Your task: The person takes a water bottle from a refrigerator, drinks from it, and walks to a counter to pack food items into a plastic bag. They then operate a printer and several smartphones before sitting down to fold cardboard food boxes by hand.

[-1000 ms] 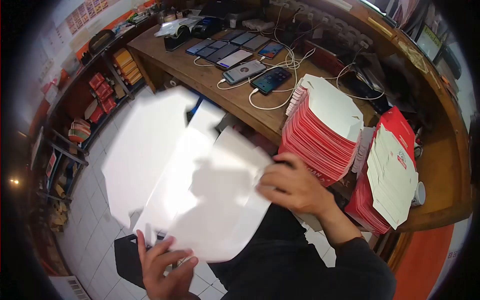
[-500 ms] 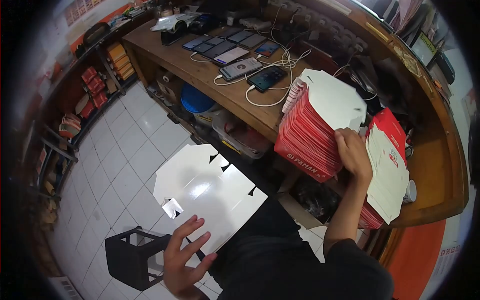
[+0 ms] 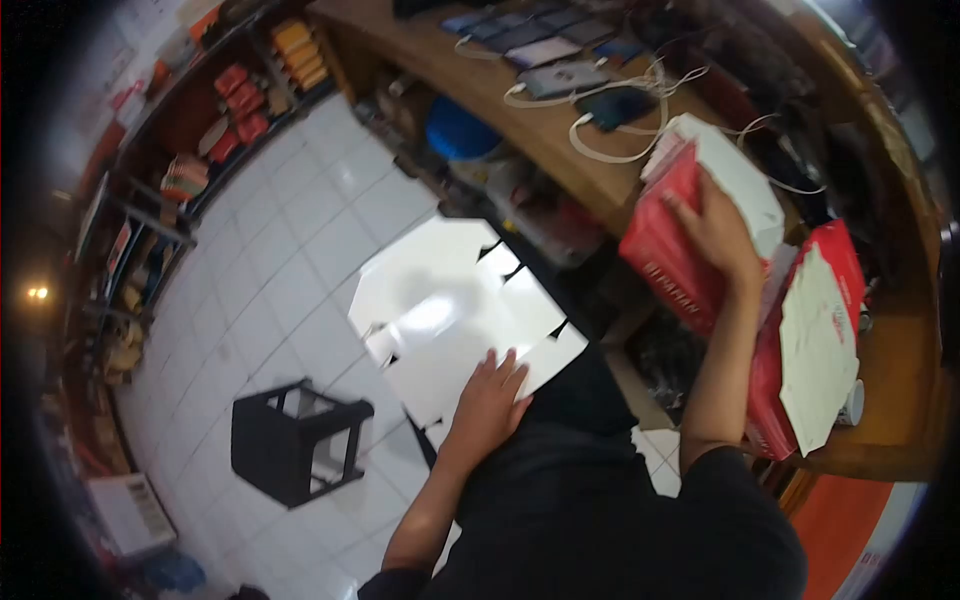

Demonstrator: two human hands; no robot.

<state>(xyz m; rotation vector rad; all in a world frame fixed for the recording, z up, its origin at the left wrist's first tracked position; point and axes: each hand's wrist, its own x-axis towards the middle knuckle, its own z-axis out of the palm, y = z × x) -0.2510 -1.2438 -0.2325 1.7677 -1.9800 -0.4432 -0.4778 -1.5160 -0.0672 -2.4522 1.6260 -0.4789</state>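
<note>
A white die-cut cardboard sheet (image 3: 450, 310) lies on my lap, glossy, with dark notches along its edges. My left hand (image 3: 490, 400) rests on its lower part, fingers extended and spread slightly. At the right, my right hand (image 3: 715, 230) touches the red side of a stack of red-and-white box blanks (image 3: 670, 250) on the desk. Its fingers lie against the stack; whether they grip a sheet is blurred. Beside that forearm stands a second stack of box blanks (image 3: 820, 350), pale on its face and red along the sides.
Phones (image 3: 560, 78) with white charging cables (image 3: 600, 150) lie on the wooden desk (image 3: 480, 75). A black stool (image 3: 300, 440) stands on the white tiled floor (image 3: 290, 240). A blue container (image 3: 460, 128) sits under the desk. Shelves with red and orange packs (image 3: 240, 105) line the left.
The camera view has shifted. My left hand has come down onto the white sheet. My right hand has moved from the stack's lower right edge up to its red side.
</note>
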